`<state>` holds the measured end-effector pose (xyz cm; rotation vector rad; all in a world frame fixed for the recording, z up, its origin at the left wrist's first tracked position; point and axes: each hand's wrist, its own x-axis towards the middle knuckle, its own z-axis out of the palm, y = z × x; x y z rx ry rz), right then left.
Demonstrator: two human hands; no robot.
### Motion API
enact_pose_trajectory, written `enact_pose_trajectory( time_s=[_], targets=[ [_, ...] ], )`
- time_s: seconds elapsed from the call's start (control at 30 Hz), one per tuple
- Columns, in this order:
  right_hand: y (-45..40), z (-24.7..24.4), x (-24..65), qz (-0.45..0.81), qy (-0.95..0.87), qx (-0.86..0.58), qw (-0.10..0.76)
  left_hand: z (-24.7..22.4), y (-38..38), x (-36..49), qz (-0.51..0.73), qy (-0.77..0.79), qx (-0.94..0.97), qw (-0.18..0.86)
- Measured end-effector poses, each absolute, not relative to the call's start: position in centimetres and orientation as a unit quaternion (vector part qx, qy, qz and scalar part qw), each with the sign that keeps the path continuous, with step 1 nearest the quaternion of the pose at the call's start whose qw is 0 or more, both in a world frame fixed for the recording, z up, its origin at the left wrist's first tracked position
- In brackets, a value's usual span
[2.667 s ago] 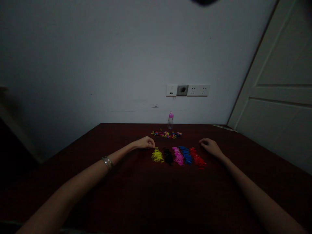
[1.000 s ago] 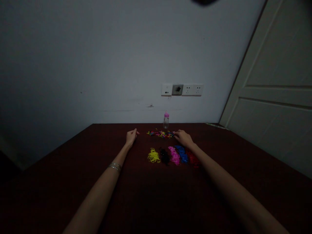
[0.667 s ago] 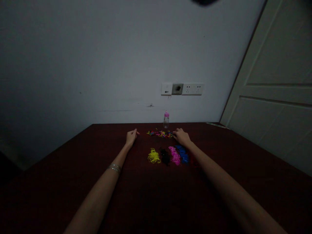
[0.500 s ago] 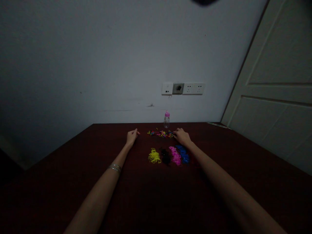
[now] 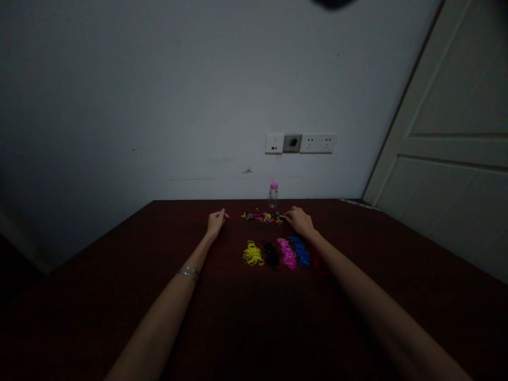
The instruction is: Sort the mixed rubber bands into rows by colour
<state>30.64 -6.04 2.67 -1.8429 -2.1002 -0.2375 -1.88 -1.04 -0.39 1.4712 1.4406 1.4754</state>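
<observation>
My left hand (image 5: 216,222) rests curled on the table, left of a mixed row of small coloured rubber bands (image 5: 264,217); whatever its fingers may hold is hidden. At the right end of that row, my right hand (image 5: 298,219) has its fingertips pinched together at the bands. Closer to me lie sorted heaps: yellow rubber bands (image 5: 253,254), black rubber bands (image 5: 271,255), pink rubber bands (image 5: 288,254) and blue rubber bands (image 5: 299,251). Beside my right forearm, dim red bands (image 5: 318,261) are partly covered.
A clear bottle with a pink cap (image 5: 273,194) stands behind the mixed row, near the wall. The dark red table (image 5: 254,317) meets the wall, which carries sockets (image 5: 317,143). A pale panelled door (image 5: 448,143) rises at the right.
My right hand has shifted slightly, its fingertips still at the right end of the mixed row. My left hand stays curled in place. The whole view has moved a little.
</observation>
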Motion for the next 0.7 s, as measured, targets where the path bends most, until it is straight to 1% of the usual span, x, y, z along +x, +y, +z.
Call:
enact_pose_trajectory(
  time_s=[0.1, 0.23, 0.4, 0.57, 0.7],
  targets=[
    [-6.6, 3.0, 30.3, -0.056, -0.753, -0.623, 0.206, -0.3, -1.1, -1.8, 0.559, 0.537, 0.553, 0.305],
    [-7.9, 3.1, 28.5, -0.017, -0.802, -0.548, 0.235, -0.2, -1.2, -1.8, 0.555, 0.537, 0.555, 0.309],
    [-10.1, 2.6, 25.4, 0.039, -0.856, -0.458, 0.237, -0.5, -0.9, -1.9, 0.557, 0.533, 0.564, 0.297],
    [-11.1, 2.0, 23.3, 0.066, -0.874, -0.422, 0.233, -0.9, -0.5, -2.0, 0.553, 0.532, 0.569, 0.296],
    [-10.8, 1.9, 23.3, 0.080, -0.881, -0.402, 0.236, -1.0, -0.3, -2.1, 0.549, 0.537, 0.570, 0.292]
  ],
)
